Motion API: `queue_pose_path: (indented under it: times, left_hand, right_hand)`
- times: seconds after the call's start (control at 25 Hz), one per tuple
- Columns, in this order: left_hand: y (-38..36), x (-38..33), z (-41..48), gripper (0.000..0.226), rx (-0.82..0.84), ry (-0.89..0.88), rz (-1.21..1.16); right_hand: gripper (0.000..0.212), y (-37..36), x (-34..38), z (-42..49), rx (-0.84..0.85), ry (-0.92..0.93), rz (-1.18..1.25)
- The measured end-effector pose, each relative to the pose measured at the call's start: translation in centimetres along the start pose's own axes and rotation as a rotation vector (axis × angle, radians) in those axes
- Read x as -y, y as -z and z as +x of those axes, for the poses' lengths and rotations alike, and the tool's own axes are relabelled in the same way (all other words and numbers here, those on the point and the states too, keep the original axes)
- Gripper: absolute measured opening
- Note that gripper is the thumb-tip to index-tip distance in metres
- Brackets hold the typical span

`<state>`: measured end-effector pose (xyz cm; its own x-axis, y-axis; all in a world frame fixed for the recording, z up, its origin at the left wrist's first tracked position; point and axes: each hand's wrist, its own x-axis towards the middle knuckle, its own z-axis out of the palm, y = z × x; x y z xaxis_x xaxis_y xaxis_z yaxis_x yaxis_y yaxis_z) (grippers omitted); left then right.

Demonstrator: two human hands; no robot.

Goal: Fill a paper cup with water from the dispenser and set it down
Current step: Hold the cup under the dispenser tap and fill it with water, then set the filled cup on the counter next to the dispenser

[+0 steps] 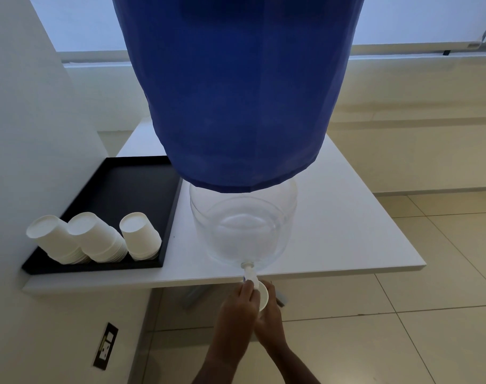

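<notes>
White paper cup (263,297) is held under the tap (250,275) at lower centre, below the table (347,231) edge, gripped by the right hand (269,314). The tap is pinched by the left hand (237,309). Cup stacks (95,239) sit on a black tray (131,187) at left.

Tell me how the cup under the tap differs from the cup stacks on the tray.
The held cup is single, mouth up, below the table edge under the tap, in the right hand. The stacked cups are nested upside down in three leaning stacks on the black tray, untouched. Both are white paper.
</notes>
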<state>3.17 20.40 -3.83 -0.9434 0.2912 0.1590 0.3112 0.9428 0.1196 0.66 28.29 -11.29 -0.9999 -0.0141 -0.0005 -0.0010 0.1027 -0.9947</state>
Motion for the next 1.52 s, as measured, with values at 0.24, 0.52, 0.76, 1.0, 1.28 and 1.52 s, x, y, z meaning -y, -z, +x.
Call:
queue_pose_path:
  times: [0.24,0.52,0.76,1.0,1.28,1.52]
  left_hand:
    - [-1.4,-0.4,-0.9,0.051,-0.147,0.210,-0.293]
    - [-2.4,-1.5,-0.7,0.046,-0.301,0.340,-0.282]
    - [-1.8,-4.1,1.9,0.046,-0.340,0.256,-0.217]
    - [-2.1,-6.4,5.0,0.052,-0.200,0.250,-0.143]
    - [-4.3,-7.2,6.4,0.064,-0.044,0.236,-0.071]
    - [-5.2,-7.3,7.5,0.067,0.025,0.206,-0.013]
  right_hand:
    - [0.058,2.0,-1.2,-1.4,-0.031,-0.017,-0.020]
    - [0.063,6.7,-0.5,-1.6,-0.114,-0.005,-0.028]
    - [0.067,11.4,2.7,1.7,-0.194,0.097,-0.101]
    - [0.078,14.4,4.3,6.5,-0.285,0.047,-0.184]
    - [0.083,16.0,2.6,9.5,-0.281,-0.049,-0.173]
    - [0.082,16.1,2.2,10.5,-0.240,-0.070,-0.109]
